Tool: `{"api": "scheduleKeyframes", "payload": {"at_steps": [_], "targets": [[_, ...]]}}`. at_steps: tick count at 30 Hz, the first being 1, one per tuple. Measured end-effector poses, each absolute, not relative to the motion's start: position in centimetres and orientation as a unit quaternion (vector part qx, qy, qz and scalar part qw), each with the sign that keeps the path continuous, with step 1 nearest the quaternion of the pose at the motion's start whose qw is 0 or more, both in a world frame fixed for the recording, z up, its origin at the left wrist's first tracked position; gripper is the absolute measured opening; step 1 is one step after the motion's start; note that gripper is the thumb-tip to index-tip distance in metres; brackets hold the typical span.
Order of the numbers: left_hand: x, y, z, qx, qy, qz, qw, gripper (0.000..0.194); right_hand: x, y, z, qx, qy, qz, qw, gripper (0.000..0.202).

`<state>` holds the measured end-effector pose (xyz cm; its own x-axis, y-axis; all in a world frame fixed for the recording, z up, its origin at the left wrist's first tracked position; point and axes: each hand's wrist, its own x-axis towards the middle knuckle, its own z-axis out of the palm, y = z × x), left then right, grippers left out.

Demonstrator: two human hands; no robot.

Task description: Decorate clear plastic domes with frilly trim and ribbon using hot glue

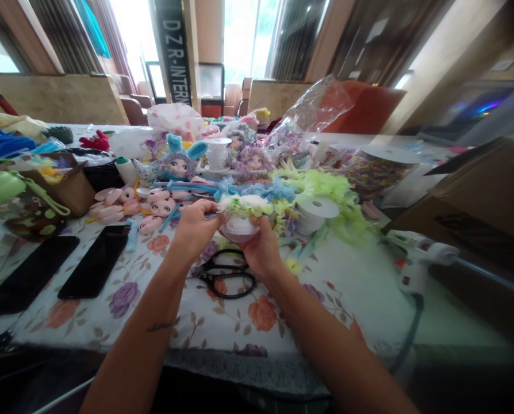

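Between my two hands is a small rounded white piece (240, 229), topped with fluffy white and pale green trim (245, 204). My left hand (195, 227) pinches the trim's left edge, thumb and forefinger together. Wrapped round the right side and underneath of the piece is my right hand (262, 244). Black-handled scissors (229, 284) lie on the flowered tablecloth (177, 313) just below the hands. A spool of white beaded trim (315, 211) stands to the right, beside light green ruffled fabric (330, 187). Blue ruffle (261, 188) lies just behind the piece.
Two black phones (95, 261) lie at the left. Doll faces (160, 204) and decorated doll heads (179, 164) crowd the middle. A white glue gun (414, 259) with a cable is at the right, near a cardboard box (472, 201).
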<state>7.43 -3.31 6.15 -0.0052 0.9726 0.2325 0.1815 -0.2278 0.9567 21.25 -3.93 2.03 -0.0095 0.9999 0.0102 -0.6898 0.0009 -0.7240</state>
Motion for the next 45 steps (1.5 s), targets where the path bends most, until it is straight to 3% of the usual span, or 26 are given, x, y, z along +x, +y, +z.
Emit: {"api": "scheduleKeyframes", "payload": {"at_steps": [5, 12, 17, 24, 34, 45], "targets": [[7.7, -3.7, 6.3, 0.550, 0.498, 0.542, 0.394, 0.030, 21.3, -4.0, 2.2, -0.276, -0.281, 0.656, 0.643, 0.026], [8.6, -3.7, 5.4, 0.406, 0.407, 0.593, 0.564, 0.037, 21.4, -4.4, 2.8, -0.245, -0.271, 0.698, 0.616, 0.020], [8.4, -3.5, 5.1, 0.424, 0.361, 0.536, 0.635, 0.026, 21.6, -4.4, 3.0, -0.251, -0.264, 0.710, 0.603, 0.021], [8.3, -3.5, 3.9, 0.358, 0.332, 0.537, 0.688, 0.028, 21.4, -4.2, 2.7, -0.274, -0.277, 0.694, 0.606, 0.021], [8.5, -3.4, 3.7, 0.355, 0.281, 0.591, 0.668, 0.030, 21.3, -4.2, 2.6, -0.335, -0.374, 0.596, 0.627, 0.020], [9.0, -3.8, 3.6, 0.362, 0.272, 0.616, 0.644, 0.026, 21.8, -4.3, 2.9, -0.374, -0.415, 0.584, 0.589, 0.032]]}}
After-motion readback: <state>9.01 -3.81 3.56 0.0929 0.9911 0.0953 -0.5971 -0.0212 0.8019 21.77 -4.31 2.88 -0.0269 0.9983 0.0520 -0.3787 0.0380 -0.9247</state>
